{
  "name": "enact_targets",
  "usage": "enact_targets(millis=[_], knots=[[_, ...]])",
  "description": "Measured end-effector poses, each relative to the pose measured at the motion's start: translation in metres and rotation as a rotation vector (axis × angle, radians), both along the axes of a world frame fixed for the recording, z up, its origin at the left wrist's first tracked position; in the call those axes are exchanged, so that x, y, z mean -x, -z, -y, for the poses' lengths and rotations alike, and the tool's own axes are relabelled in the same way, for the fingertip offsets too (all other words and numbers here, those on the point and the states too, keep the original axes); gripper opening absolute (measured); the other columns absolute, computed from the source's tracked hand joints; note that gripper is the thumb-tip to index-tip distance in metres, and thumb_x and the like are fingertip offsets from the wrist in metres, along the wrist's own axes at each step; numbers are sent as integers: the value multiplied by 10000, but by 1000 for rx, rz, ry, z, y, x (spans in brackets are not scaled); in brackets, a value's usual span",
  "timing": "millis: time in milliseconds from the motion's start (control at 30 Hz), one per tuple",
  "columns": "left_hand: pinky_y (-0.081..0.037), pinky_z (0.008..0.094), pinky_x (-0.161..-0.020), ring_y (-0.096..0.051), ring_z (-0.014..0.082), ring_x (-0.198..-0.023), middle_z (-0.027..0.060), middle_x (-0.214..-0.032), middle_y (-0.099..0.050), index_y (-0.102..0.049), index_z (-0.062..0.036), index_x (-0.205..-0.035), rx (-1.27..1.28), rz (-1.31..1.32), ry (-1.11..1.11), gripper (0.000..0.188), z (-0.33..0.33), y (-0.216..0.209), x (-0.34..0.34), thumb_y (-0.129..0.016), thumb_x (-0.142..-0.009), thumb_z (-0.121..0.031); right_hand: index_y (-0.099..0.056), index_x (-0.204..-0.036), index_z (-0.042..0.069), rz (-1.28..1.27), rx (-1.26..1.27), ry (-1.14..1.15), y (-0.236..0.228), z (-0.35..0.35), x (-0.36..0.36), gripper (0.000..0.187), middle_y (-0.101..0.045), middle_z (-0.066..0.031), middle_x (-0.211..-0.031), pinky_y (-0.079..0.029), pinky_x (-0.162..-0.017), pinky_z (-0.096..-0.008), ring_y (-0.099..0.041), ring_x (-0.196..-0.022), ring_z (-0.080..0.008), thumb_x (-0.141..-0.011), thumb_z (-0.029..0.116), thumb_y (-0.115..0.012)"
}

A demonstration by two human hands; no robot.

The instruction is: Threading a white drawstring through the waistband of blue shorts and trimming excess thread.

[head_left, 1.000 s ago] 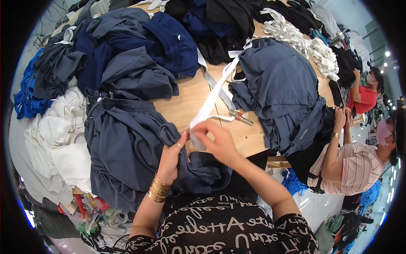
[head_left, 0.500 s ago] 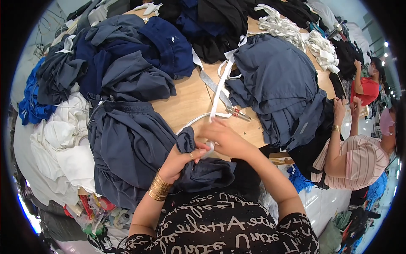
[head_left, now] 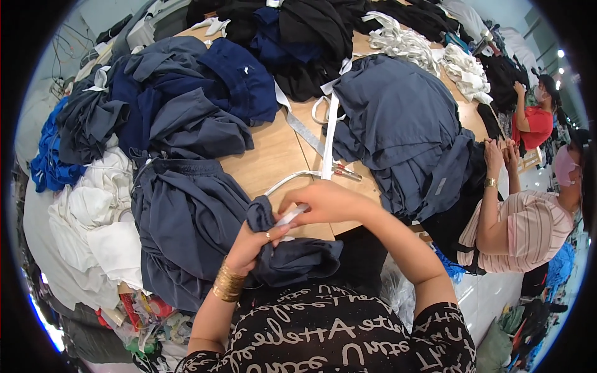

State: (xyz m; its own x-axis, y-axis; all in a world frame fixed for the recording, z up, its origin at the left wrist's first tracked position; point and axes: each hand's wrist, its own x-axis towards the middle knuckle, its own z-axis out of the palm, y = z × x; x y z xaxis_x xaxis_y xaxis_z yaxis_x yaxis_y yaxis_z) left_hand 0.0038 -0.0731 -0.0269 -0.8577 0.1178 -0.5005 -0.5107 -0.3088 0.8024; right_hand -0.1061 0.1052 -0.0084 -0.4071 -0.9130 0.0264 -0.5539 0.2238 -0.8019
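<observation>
My left hand (head_left: pixel 249 245), with bangles at the wrist, is closed on the bunched waistband of dark grey-blue trousers (head_left: pixel 180 211), which spread over the table's left side. Close against it, my right hand (head_left: pixel 333 200) has its fingers bent round a white flat tape (head_left: pixel 329 140). A short bit of the tape shows between the two hands, at the edge of the waistband. The tape runs away over the table between the garment piles. Just past my right hand lies a pair of small snips (head_left: pixel 347 173), partly covered by the tape.
A grey-blue garment pile (head_left: pixel 398 118) rises at the right, navy and grey garments (head_left: pixel 193 118) at the far left. White cloth (head_left: pixel 93 211) hangs at the left edge. White tape heaps (head_left: pixel 404 40) lie at the back. A person in a striped top (head_left: pixel 535 230) works at the right.
My right hand has drawn in against the left hand and turned, with the tape now between the fingers at the waistband. The tape beyond hangs straighter; the left hand stays on the trousers.
</observation>
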Motion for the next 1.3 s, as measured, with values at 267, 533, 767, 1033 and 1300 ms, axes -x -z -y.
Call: enact_targets(millis=[267,533,767,1033,1300], knots=[[-367,194,-539,-466,57,-547,1,-621,-545,-624,16,-804,123,-111,0,126,20,-3,-12,-636,-818,-109,-644,-880,-14,376,-58,176,-17,-44,36,155,-629,-34,-760,-429,-676,-227,-551,-729,-84,-807,122,-644],[-388,208,-551,-479,74,-539,37,-641,-581,-587,5,-784,168,-145,-212,121,25,10,-17,-652,-805,-95,-649,-794,-13,308,6,435,-35,-80,56,79,-534,13,-680,-343,-575,-209,-452,-641,-51,-780,63,-634],[-384,184,-599,-489,54,-614,75,-869,-645,-609,15,-979,144,-194,-187,181,25,11,-21,-591,-852,-112,-633,-788,-11,301,-54,504,-33,-86,60,87,-517,32,-684,-330,-571,-196,-434,-646,-36,-801,74,-621],[-423,216,-790,-532,60,-890,59,-1081,-586,-467,6,-1225,110,-368,-39,413,-21,1,10,-598,-852,-116,-621,-831,8,62,-25,182,-24,-18,14,118,-598,-59,-714,-419,-601,-245,-545,-644,-120,-778,110,-650],[-366,201,-540,-454,65,-551,57,-737,-610,-588,23,-836,106,-252,1,149,1,8,5,-617,-841,-123,-635,-797,6,220,-73,341,-24,-55,26,149,-574,-22,-661,-387,-559,-238,-483,-611,-83,-783,153,-654]])
